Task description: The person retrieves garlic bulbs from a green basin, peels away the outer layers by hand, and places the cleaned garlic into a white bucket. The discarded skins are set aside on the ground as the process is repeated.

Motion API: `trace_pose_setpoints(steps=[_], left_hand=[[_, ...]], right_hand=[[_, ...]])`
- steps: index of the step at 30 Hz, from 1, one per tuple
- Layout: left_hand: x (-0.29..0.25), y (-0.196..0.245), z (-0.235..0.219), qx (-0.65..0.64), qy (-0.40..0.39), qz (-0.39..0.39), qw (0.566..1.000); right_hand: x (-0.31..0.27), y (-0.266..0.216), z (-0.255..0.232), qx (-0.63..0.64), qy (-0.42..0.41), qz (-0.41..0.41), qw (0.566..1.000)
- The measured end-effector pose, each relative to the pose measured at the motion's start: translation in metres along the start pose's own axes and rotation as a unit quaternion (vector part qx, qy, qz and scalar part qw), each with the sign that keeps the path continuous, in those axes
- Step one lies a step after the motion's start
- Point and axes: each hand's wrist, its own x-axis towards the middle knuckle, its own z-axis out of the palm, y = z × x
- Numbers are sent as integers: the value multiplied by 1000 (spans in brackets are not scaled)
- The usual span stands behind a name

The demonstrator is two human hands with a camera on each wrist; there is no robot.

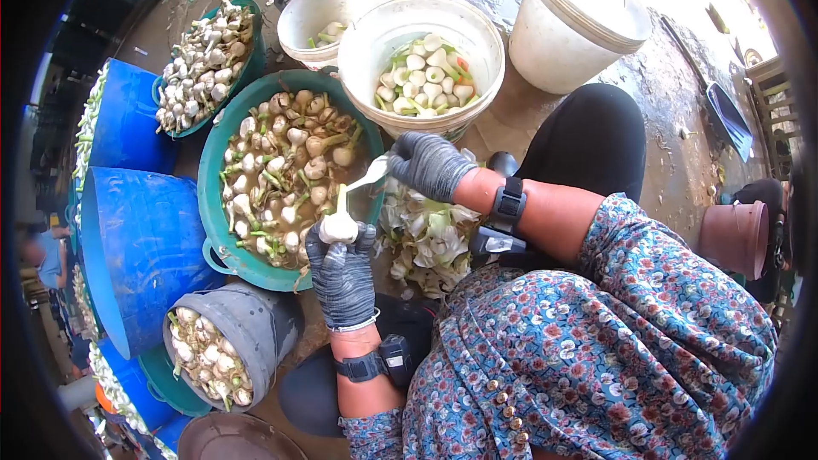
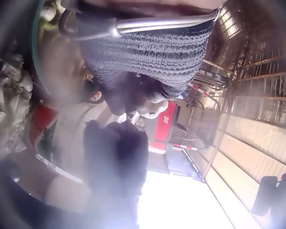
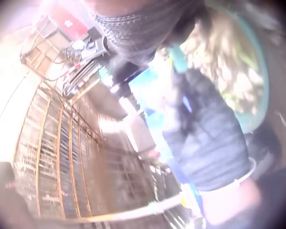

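In the head view my left hand (image 1: 342,283), in a grey knit glove, holds a white garlic bulb (image 1: 339,227) with its stem upward, the fingers around its base. My gloved right hand (image 1: 432,167) pinches a pale strip of garlic skin (image 1: 371,172) that reaches to the top of the stem. Behind the bulb is a green tub (image 1: 220,132) of unpeeled garlic (image 1: 315,169) in brownish water. Below the right hand lies a heap of garlic skins (image 1: 426,234). Both wrist views are hazy; the bulb (image 2: 152,109) is partly hidden by fingers in the left wrist view.
A white bucket (image 1: 366,89) of peeled bulbs stands beyond the tub, beside a smaller white bucket (image 1: 300,13) and a lidded one (image 1: 558,43). Blue barrels (image 1: 145,247) and a tilted grey bucket (image 1: 273,315) of garlic stand at left. A dustpan (image 1: 728,123) lies at right.
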Motion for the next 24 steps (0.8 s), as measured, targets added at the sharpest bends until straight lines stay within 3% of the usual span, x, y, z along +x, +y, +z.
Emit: trace_pose_setpoints(steps=[1,3,4,6,8,9,11,12,13,14,15,17,18,19,20,21,23,24], left_hand=[[0,1,-3,-36,-37,2,999],[-1,-1,-7,-47,-28,-6,999],[-3,-2,-9,-57,-21,-17,998],[-4,-1,-1,-67,-21,-11,997],[-5,0,7,-75,-25,-7,997],[-4,0,10,34,-7,-9,999],[-5,2,17,272,20,12,962],[-6,5,19,272,20,12,962],[-7,8,20,420,-14,66,905],[-8,10,19,556,-48,117,821],[-9,8,17,556,-47,116,822],[-9,2,12,396,-40,71,915],[-9,2,13,396,-40,70,914],[-9,4,15,542,-61,124,829],[-9,4,16,671,-80,174,717],[-9,5,16,671,-80,174,717],[-10,6,14,504,-81,119,851],[-12,8,17,504,-83,118,851]], right_hand=[[-3,1,-2,0,-1,-1,1000],[-6,2,-3,-32,96,-130,986],[-7,2,-2,-32,93,-131,986],[-18,-28,-16,-33,92,-367,925],[-23,-38,-11,-82,89,-412,903],[-26,-40,-9,-131,85,-457,876],[-31,-37,-4,-149,45,-429,890],[-32,-35,-1,-166,3,-399,902],[-31,-33,2,-140,20,-420,896],[-31,-30,2,-140,18,-420,897],[-30,-29,0,-146,-14,-404,903],[-30,-28,-1,-152,-45,-388,908],[-31,-28,-1,-151,-39,-386,909],[-33,-27,-1,-150,-33,-384,910],[-34,-28,-2,-150,-33,-384,911],[-36,-31,-3,-134,-38,-358,923],[-39,-33,-2,-117,-43,-330,936],[-39,-34,-1,-60,-84,-241,965]])
